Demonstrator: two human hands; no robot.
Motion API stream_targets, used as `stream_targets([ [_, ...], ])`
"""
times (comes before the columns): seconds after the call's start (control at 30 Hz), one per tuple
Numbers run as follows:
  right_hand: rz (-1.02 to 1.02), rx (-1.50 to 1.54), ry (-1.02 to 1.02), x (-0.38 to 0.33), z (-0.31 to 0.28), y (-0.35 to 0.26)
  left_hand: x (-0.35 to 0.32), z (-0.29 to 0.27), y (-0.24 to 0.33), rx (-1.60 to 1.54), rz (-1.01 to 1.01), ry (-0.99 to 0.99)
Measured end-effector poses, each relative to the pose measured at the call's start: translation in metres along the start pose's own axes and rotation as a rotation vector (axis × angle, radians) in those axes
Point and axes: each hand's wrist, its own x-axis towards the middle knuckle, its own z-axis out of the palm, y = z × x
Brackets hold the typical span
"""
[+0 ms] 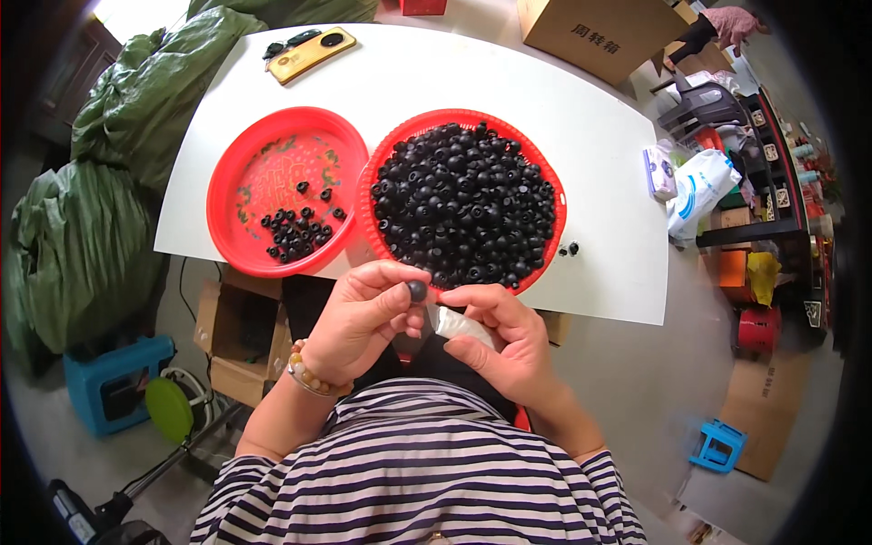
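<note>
My left hand (350, 327) pinches a small round black piece (417, 291) between thumb and fingertips, just off the table's near edge. Close beside it, my right hand (513, 350) is closed around a short white-wrapped object (461, 328); its far end cannot be made out clearly. Beyond both hands stands a red basket (366, 204), heaped with many round black pieces (463, 200) that have small openings. To its left sits a shallow red basin (218, 195) with a printed floor and a smaller group of black pieces (298, 238) near its front.
Everything rests on a white table (599, 182). A yellow phone (312, 56) lies at its far left; a few loose black bits (569, 249) lie right of the basket. Green sacks (86, 241), a blue stool (118, 386) and cartons (581, 36) surround the table. Another person (722, 27) is far right.
</note>
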Motion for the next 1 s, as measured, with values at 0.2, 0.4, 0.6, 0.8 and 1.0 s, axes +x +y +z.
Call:
stream_targets([
  [0.2,0.005,-0.019,-0.004,0.001,0.003,-0.003,-0.002,0.001,-0.005,-0.048,-0.02,0.032],
  [0.4,-0.012,-0.01,-0.011,0.001,0.005,0.001,-0.006,-0.003,-0.008,-0.006,-0.052,0.03],
  [0.6,-0.035,0.05,-0.027,-0.001,0.01,-0.004,-0.01,-0.004,-0.008,0.008,-0.08,0.031],
  [0.8,-0.025,-0.005,-0.034,-0.005,0.012,-0.006,-0.012,0.002,-0.01,-0.1,-0.022,-0.011],
  [1.0,-0.006,-0.001,-0.048,-0.012,0.017,-0.008,-0.023,0.001,-0.01,0.01,0.077,-0.008],
])
